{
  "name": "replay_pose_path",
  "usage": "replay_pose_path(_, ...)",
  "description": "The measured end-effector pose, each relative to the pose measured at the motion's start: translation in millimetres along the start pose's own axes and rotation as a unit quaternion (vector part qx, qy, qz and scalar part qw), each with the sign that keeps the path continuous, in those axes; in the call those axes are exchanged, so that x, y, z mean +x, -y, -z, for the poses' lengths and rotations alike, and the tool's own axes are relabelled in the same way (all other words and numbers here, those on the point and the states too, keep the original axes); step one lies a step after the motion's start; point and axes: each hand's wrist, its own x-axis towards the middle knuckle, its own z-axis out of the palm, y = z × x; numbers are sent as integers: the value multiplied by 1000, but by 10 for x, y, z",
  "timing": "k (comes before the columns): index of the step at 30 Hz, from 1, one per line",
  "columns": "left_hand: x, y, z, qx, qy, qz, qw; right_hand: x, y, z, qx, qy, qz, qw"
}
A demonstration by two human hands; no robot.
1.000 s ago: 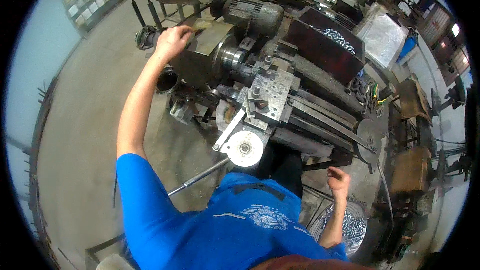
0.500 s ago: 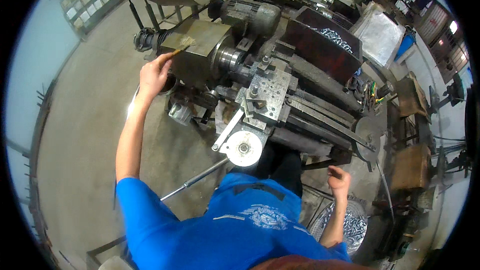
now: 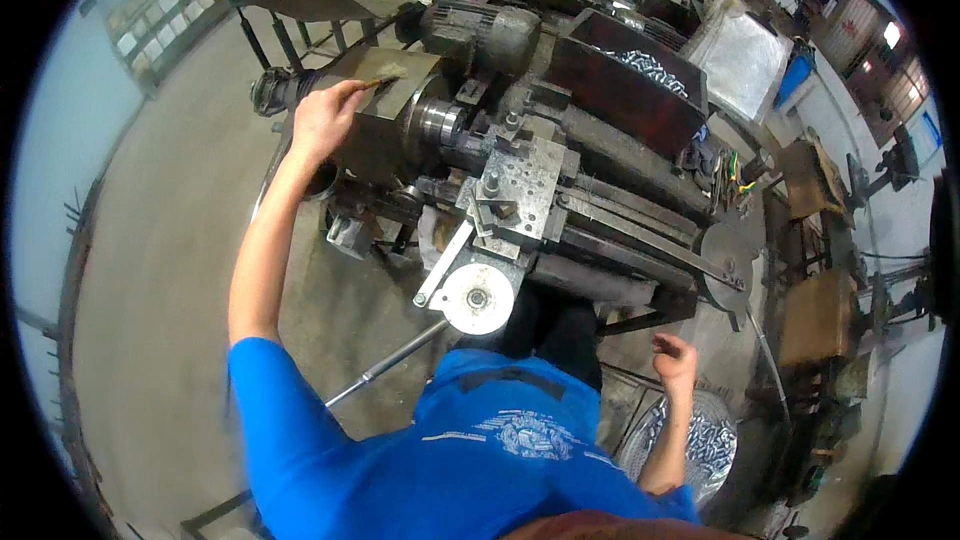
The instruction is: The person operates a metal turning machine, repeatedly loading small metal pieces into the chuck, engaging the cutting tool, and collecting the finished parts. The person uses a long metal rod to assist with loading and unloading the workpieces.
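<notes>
My left hand (image 3: 328,120) is closed round the handle of a small brush (image 3: 388,77). The brush's pale bristles lie on or just over the flat metal top of the lathe's headstock (image 3: 360,64). To the right of that top are the round chuck (image 3: 438,122) and the tool post block (image 3: 525,180), with a white round dial (image 3: 478,298) nearer to me. Low on the right, my right hand (image 3: 676,360) hangs in the air with its fingers loosely bent and apart, and no object shows in it. Below it stands a round basket of small shiny metal parts (image 3: 712,445).
Behind the lathe bed sits a dark metal bin (image 3: 630,90) holding similar small parts. An electric motor (image 3: 482,35) is mounted behind the headstock. Hand tools (image 3: 735,175) lie at the bed's right end, and a long lever (image 3: 385,365) sticks out toward my left side.
My left hand has swept the brush to the right and a little farther away over the headstock top. My right hand keeps nearly the same place. The whole view has shifted slightly.
</notes>
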Motion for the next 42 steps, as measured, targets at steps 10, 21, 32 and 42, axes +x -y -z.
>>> replay_pose_path(10, -207, 187, -239, -48, 31, 41, 998, -129, 405, 48, -93, -21, 46, 994)
replay_pose_path(21, -176, 180, -156, -79, 79, 43, 993, -797, -802, 1195, -89, -274, -117, 950)
replay_pose_path(32, -345, 504, 218, -84, 0, 90, 992, -799, -1434, 998, -310, -64, -168, 934)
replay_pose_path(42, -873, 445, 636, -83, 34, 125, 988, -565, -1522, 1033, -433, 98, -148, 884)
